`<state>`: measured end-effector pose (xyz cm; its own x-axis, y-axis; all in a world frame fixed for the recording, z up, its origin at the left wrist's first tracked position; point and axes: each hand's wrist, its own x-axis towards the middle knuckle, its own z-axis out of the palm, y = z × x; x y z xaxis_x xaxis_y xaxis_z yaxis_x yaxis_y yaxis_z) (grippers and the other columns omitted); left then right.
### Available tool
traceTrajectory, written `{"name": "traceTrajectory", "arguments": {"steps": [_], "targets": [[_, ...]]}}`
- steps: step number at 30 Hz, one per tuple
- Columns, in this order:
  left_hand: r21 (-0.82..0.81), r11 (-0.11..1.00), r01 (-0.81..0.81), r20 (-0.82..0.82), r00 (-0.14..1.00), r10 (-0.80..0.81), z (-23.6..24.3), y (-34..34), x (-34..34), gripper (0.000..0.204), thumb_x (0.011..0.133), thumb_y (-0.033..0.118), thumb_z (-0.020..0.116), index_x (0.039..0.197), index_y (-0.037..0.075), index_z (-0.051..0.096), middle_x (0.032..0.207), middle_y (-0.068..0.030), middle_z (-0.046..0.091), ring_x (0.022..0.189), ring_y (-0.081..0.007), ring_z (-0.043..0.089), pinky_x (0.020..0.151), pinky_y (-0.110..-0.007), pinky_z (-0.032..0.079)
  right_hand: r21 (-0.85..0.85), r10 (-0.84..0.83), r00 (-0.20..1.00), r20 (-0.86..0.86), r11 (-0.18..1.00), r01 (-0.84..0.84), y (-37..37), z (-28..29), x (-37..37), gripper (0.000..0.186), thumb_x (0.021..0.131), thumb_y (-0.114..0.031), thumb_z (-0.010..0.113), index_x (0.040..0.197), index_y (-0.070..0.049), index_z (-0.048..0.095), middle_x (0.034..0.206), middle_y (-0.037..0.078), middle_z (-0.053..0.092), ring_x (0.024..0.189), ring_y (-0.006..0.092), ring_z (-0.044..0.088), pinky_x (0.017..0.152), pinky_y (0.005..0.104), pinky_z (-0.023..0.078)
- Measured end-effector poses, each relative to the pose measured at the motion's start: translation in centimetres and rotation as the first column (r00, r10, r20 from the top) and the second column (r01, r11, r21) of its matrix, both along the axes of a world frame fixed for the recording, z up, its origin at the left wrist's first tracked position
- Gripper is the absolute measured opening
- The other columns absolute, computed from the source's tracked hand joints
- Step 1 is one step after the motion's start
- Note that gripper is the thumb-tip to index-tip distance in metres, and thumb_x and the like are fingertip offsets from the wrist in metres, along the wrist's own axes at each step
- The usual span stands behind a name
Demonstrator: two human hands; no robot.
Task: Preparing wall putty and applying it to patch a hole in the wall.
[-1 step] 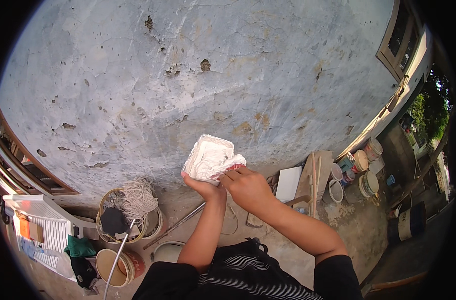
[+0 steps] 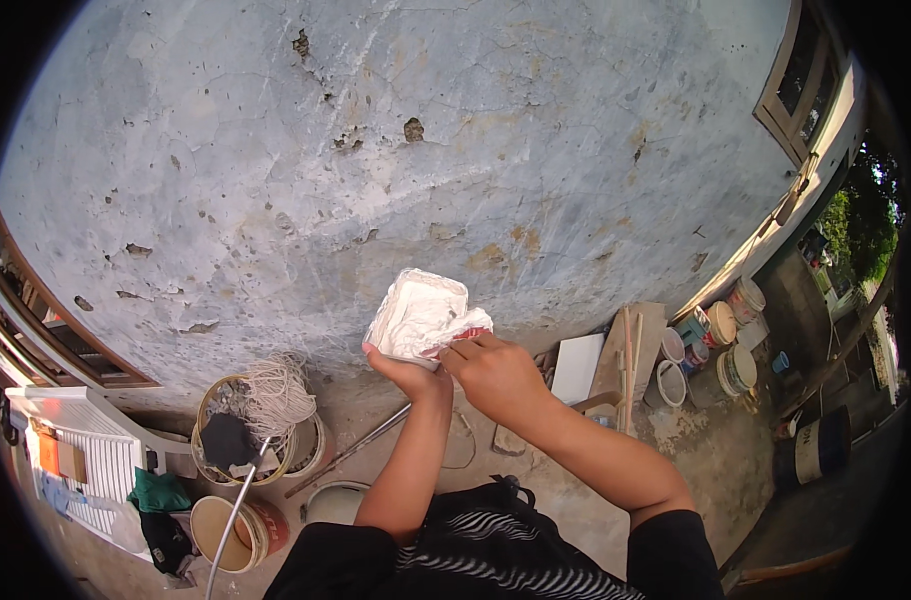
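A square container of white paste (image 2: 419, 313) is held at the middle of the head view, before the weathered grey-blue wall (image 2: 446, 150). My left hand (image 2: 406, 372) is closed on it from below and the left, thumb at its side. My right hand (image 2: 491, 373) grips a red-coloured tool (image 2: 472, 332), probably a scraper, at the container's right front corner; white paste covers much of the tool and its exact shape is hidden.
Below the wall stand a bucket of rubble with a mop head (image 2: 281, 395), metal poles (image 2: 236, 515), an open bucket (image 2: 221, 530), a white louvred panel (image 2: 96, 465), leaning boards (image 2: 581, 362) and several paint pails (image 2: 736, 365). Windows flank the wall; a dark drum (image 2: 821, 445) is far right.
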<state>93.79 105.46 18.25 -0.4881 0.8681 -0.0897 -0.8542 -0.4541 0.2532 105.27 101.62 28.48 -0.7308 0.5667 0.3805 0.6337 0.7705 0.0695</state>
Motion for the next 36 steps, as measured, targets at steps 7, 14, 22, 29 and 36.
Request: {"name": "traceTrajectory", "arguments": {"steps": [7,14,22,29,36], "targets": [[-0.103,0.987,-0.124,0.006,0.992,0.125,1.4,0.0,-0.4,0.079,0.099,0.067,0.025,0.144,0.004,0.045,0.144,-0.0130,0.053,0.129,-0.0324,0.055,0.106,-0.046,0.046,-0.010,0.042,0.999,0.024,0.999,-0.042,0.4,0.8,0.0,0.024,0.075,-0.009,0.064,0.098,-0.007,0.071,0.091,0.004,0.071,0.089,0.0231,0.070,0.068,0.0349,0.058],[-0.135,0.980,-0.148,0.034,0.988,0.154,0.6,0.7,-1.4,0.079,0.099,0.065,0.023,0.143,0.004,0.048,0.141,-0.0156,0.056,0.125,-0.0357,0.058,0.105,-0.048,0.047,0.025,0.055,0.998,0.036,0.998,-0.056,0.0,1.8,0.1,0.025,0.075,-0.008,0.064,0.098,-0.006,0.071,0.091,0.004,0.071,0.088,0.0228,0.070,0.068,0.0349,0.058],[-0.090,0.983,-0.158,-0.030,0.987,0.156,-2.3,1.4,-2.8,0.082,0.095,0.072,0.026,0.148,0.012,0.043,0.144,-0.0119,0.054,0.122,-0.0371,0.060,0.087,-0.058,0.056,0.014,-0.018,0.998,0.061,1.000,0.017,1.3,4.0,1.4,0.026,0.074,-0.005,0.066,0.099,-0.010,0.073,0.089,0.004,0.073,0.080,0.0231,0.070,0.064,0.0386,0.056],[-0.085,0.994,-0.062,-0.054,0.997,0.058,-2.8,0.4,-3.1,0.086,0.092,0.076,0.028,0.151,0.015,0.040,0.150,-0.0113,0.049,0.128,-0.0401,0.055,0.087,-0.068,0.053,-0.362,-0.224,0.888,-0.401,0.930,0.071,5.0,6.5,3.4,0.017,0.087,0.004,0.063,0.101,-0.003,0.070,0.094,0.008,0.075,0.083,0.0204,0.071,0.069,0.0325,0.056],[-0.057,0.993,0.106,0.006,0.994,-0.106,-0.3,-1.7,-1.7,0.080,0.099,0.066,0.030,0.148,0.004,0.041,0.149,-0.0154,0.049,0.135,-0.0355,0.050,0.109,-0.052,0.044,-0.595,-0.571,0.213,-0.793,0.648,-0.475,8.9,1.9,3.3,0.015,0.100,-0.004,0.054,0.114,0.000,0.058,0.098,0.008,0.069,0.079,0.0138,0.067,0.072,0.0305,0.056]]}}
